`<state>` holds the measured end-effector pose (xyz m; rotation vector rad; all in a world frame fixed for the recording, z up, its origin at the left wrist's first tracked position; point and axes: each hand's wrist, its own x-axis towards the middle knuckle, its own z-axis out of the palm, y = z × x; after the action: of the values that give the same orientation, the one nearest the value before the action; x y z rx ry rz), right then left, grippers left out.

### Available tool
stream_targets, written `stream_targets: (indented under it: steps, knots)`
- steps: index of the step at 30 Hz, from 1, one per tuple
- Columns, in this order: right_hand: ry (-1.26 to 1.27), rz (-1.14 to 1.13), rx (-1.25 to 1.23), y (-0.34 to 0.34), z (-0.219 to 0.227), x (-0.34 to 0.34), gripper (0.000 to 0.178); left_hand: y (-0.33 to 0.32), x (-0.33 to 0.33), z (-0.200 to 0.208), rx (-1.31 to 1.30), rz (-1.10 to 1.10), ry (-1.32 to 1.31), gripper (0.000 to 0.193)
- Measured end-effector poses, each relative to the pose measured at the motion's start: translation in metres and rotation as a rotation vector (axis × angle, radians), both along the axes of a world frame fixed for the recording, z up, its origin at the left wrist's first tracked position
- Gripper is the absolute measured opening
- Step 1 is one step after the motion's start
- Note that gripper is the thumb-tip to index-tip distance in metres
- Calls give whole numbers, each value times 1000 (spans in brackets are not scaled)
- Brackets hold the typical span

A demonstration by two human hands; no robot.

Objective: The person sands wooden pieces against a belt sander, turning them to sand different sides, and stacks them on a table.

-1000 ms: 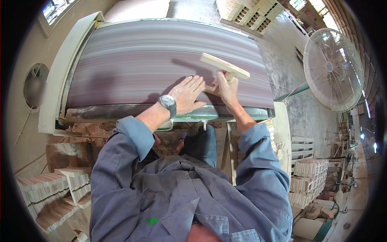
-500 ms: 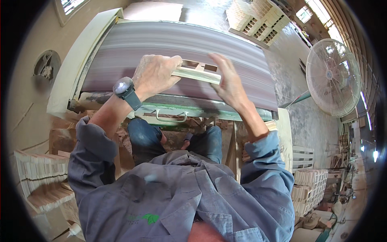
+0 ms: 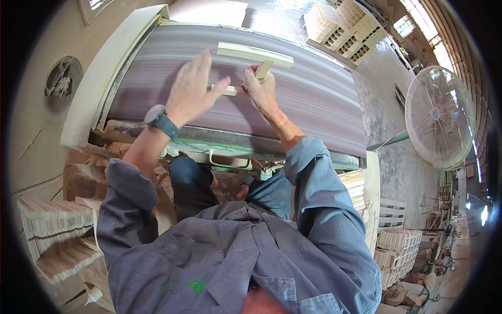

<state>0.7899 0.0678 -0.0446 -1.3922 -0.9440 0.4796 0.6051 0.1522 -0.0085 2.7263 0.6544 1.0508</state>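
My right hand (image 3: 260, 88) grips a pale wooden frame piece (image 3: 255, 54) by its short crosspiece. The piece's long bar lies away from me, and a shorter bar shows on the near side, partly covered by my hands. Beside that near bar, my left hand (image 3: 192, 89) is raised with fingers stretched and thumb apart, slightly blurred; it seems to hold nothing. Both hands are over the wide purplish-grey sanding belt (image 3: 162, 68), whose surface shows streaks along its length. Whether the wood touches the belt is hard to tell.
A pale side housing (image 3: 86, 99) borders the belt on the left. Along the near edge runs a green rail with a white handle (image 3: 230, 166). Stacked wood pieces (image 3: 55, 230) stand at lower left, more wooden stacks (image 3: 345, 31) at far right. A large fan (image 3: 438, 118) stands right.
The wooden piece has turned and moved away from me. My left hand has come off it and opened, while my right hand has moved left and closed on its crosspiece.
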Motion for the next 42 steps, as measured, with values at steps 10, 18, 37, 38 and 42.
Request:
stream_targets:
  steps: [10,18,37,38,42]
  knots:
    - [-107,-51,-20,54,-56,26,21,14,33,-84,48,-109,444,74]
    - [-83,-33,-56,54,-58,62,28,17,71,-78,66,-108,515,80]
    - [-19,-249,-67,-91,-55,143,22,-85,167,-82,36,-351,463,89]
    - [-8,-261,-69,-100,-54,142,21,-91,165,-81,40,-356,451,89]
    - [54,-342,-116,-146,-49,137,21,-118,149,-86,31,-495,350,82]
